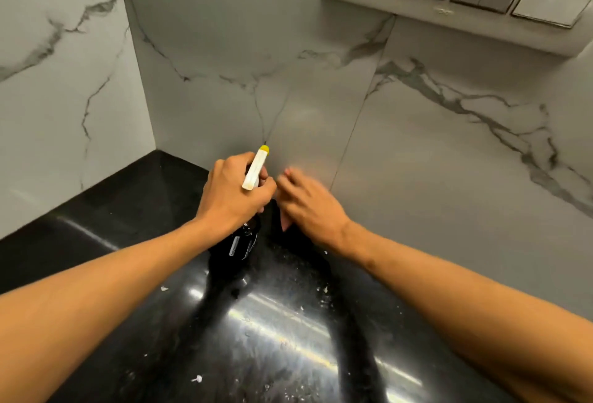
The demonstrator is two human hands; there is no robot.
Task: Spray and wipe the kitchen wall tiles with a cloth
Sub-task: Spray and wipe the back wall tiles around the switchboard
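Left hand is clamped around the neck of the spray bottle, forearm reaching in from the lower left, white nozzle tipped up at the marble wall tiles. I see the dark bottle just over the black counter. Right hand is blurred, palm down, fingers loosely spread beside the bottle; I can't tell whether it holds anything.

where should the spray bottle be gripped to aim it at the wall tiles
At the neck, just under the white spray head, coming from behind. The left hand already wraps there; the yellow nozzle faces the wall tiles, and the dark spray bottle hangs below.
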